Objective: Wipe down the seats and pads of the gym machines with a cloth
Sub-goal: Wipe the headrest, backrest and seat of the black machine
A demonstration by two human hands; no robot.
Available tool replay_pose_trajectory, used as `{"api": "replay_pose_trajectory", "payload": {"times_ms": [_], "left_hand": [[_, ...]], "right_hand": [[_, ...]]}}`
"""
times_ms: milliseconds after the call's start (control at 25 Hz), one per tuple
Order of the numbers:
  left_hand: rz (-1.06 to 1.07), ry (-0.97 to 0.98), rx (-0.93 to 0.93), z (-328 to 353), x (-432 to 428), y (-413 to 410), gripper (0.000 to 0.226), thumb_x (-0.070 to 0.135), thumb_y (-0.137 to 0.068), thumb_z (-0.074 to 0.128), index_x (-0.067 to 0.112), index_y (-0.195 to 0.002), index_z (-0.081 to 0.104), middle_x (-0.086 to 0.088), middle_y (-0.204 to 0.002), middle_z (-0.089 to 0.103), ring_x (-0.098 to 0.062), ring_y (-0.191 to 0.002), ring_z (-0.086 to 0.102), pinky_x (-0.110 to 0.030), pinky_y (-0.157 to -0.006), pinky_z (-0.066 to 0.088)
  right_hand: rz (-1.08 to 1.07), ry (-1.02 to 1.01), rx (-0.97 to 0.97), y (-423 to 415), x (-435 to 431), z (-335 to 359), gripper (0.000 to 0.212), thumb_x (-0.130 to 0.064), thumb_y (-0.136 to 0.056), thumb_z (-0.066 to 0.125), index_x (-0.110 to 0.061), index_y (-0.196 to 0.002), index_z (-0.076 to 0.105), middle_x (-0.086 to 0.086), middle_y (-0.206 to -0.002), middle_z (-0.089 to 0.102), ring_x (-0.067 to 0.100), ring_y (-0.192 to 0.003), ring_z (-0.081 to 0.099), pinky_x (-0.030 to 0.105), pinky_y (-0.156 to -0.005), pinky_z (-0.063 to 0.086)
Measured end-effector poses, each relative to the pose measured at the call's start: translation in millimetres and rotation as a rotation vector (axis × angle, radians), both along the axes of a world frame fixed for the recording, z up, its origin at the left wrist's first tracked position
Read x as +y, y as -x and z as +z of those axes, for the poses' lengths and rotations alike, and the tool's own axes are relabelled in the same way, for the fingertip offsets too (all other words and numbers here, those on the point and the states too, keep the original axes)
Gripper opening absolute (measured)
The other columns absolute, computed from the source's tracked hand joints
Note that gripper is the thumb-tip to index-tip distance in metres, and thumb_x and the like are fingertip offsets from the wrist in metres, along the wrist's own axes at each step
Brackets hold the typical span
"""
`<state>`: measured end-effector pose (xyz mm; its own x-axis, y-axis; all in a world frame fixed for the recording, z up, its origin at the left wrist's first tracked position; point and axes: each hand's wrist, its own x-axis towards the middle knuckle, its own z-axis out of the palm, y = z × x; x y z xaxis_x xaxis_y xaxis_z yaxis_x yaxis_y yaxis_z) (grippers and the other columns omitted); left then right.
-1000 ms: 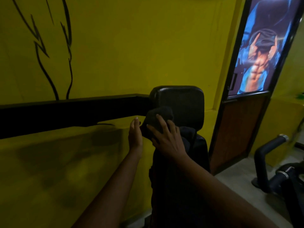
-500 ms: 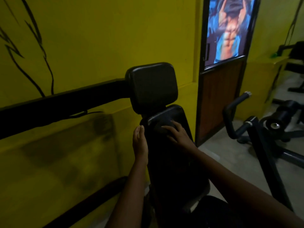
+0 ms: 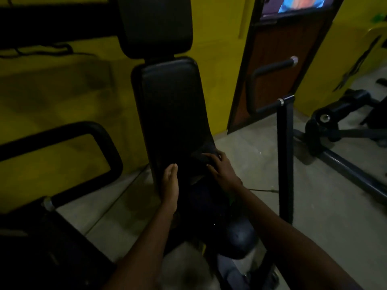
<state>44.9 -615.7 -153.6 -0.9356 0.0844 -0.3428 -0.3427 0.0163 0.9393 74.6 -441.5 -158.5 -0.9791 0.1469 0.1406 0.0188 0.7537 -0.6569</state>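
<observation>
Fingers [image 3: 172,168] of the left hand [image 3: 170,186] lie straight and pressed together, flat along the left edge of the long back pad [image 3: 173,109], holding nothing and seemingly steadying it. To the right of them, low on that same pad near its right edge, sits the cloth [image 3: 202,155], dark and hard to pick out against the black upholstery. The right hand [image 3: 222,168] rests on it with fingers spread and slightly curled, pressing it down against the pad rather than pinching it. I would judge the cloth to be light, soft and limp, the kind of thing that bunches and slips under a palm, so it is best held bunched under flat fingers with steady pressure. The pad looks firm and smooth, probably a little slick. Above it the head pad [image 3: 157,26] stands square and upright. Further right, a padded handle bar [image 3: 272,68] juts out by the door [image 3: 278,65]. No bucket, bottle or other container shows anywhere around the machine, so there is nothing to say of contents.
</observation>
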Motion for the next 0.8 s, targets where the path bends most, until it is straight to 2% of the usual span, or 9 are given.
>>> {"api": "replay_pose_trajectory", "payload": {"times_ms": [200, 360, 440, 520, 560, 640, 720, 800], "left_hand": [[0.035, 0.127, -0.174, -95.2, 8.7, -51.7, 0.044, 0.024, -0.099, 0.04, 0.003, -0.137, 0.04, -0.016, -0.143, 0.043, -0.029, -0.131, 0.041, -0.037, -0.109, 0.034], [0.101, 0.159, -0.305, -169.0, 16.7, -80.6, 0.052, 0.028, -0.098, 0.041, 0.003, -0.142, 0.033, -0.017, -0.148, 0.036, -0.031, -0.133, 0.039, -0.037, -0.105, 0.034], [0.136, 0.157, -0.36, -202.6, 20.9, -92.8, 0.055, 0.032, -0.098, 0.04, 0.008, -0.145, 0.028, -0.014, -0.15, 0.03, -0.03, -0.135, 0.036, -0.036, -0.103, 0.035], [0.191, 0.114, -0.377, -229.0, 30.0, -94.2, 0.057, 0.036, -0.098, 0.038, 0.01, -0.147, 0.024, -0.012, -0.152, 0.027, -0.028, -0.136, 0.034, -0.035, -0.103, 0.034], [0.237, 0.082, -0.382, -241.5, 35.0, -91.3, 0.058, 0.038, -0.098, 0.037, 0.011, -0.147, 0.024, -0.011, -0.152, 0.027, -0.028, -0.137, 0.033, -0.033, -0.102, 0.034], [0.372, -0.017, -0.416, -259.2, 47.2, -80.7, 0.066, 0.053, -0.094, 0.037, 0.016, -0.147, 0.026, -0.01, -0.151, 0.029, -0.028, -0.134, 0.036, -0.034, -0.103, 0.035], [0.508, -0.159, -0.478, -277.3, 56.2, -68.6, 0.096, 0.082, -0.07, 0.044, 0.024, -0.145, 0.032, -0.007, -0.147, 0.037, -0.027, -0.13, 0.043, -0.045, -0.108, 0.037], [0.585, -0.251, -0.541, -291.6, 63.5, -57.7, 0.115, 0.094, -0.048, 0.047, 0.028, -0.142, 0.037, -0.004, -0.143, 0.044, -0.026, -0.125, 0.049, -0.049, -0.106, 0.039]], "right_hand": [[-0.008, -0.228, -0.202, -53.8, 21.0, -79.7, 0.041, -0.03, -0.096, 0.047, -0.029, -0.137, 0.043, 0.01, -0.15, 0.025, 0.037, -0.126, 0.036, 0.044, -0.099, 0.036], [0.196, -0.446, -0.397, -85.3, 16.4, -153.3, 0.047, -0.04, -0.095, 0.04, -0.039, -0.142, 0.032, 0.004, -0.158, 0.012, 0.035, -0.136, 0.029, 0.049, -0.101, 0.036], [0.285, -0.527, -0.423, -98.2, 12.2, -184.6, 0.05, -0.048, -0.09, 0.035, -0.04, -0.139, 0.037, 0.005, -0.154, 0.024, 0.038, -0.133, 0.038, 0.055, -0.096, 0.043], [0.36, -0.613, -0.402, -97.2, 13.7, -205.3, 0.05, -0.054, -0.089, 0.032, -0.042, -0.137, 0.037, 0.005, -0.149, 0.037, 0.035, -0.127, 0.046, 0.052, -0.093, 0.047], [0.395, -0.649, -0.354, -91.9, 15.7, -212.0, 0.05, -0.055, -0.089, 0.032, -0.044, -0.138, 0.035, 0.003, -0.148, 0.038, 0.034, -0.127, 0.046, 0.05, -0.093, 0.046], [0.458, -0.685, -0.259, -75.8, 18.3, -219.6, 0.05, -0.057, -0.09, 0.032, -0.046, -0.139, 0.031, 0.001, -0.15, 0.035, 0.031, -0.129, 0.044, 0.048, -0.093, 0.044], [0.512, -0.713, -0.175, -56.5, 18.9, -231.7, 0.05, -0.058, -0.09, 0.031, -0.049, -0.139, 0.029, 0.0, -0.151, 0.033, 0.028, -0.129, 0.04, 0.048, -0.093, 0.043], [0.565, -0.694, -0.151, -32.6, 18.9, -238.8, 0.049, -0.058, -0.091, 0.03, -0.049, -0.139, 0.03, -0.001, -0.151, 0.032, 0.029, -0.128, 0.041, 0.049, -0.092, 0.042]]}}
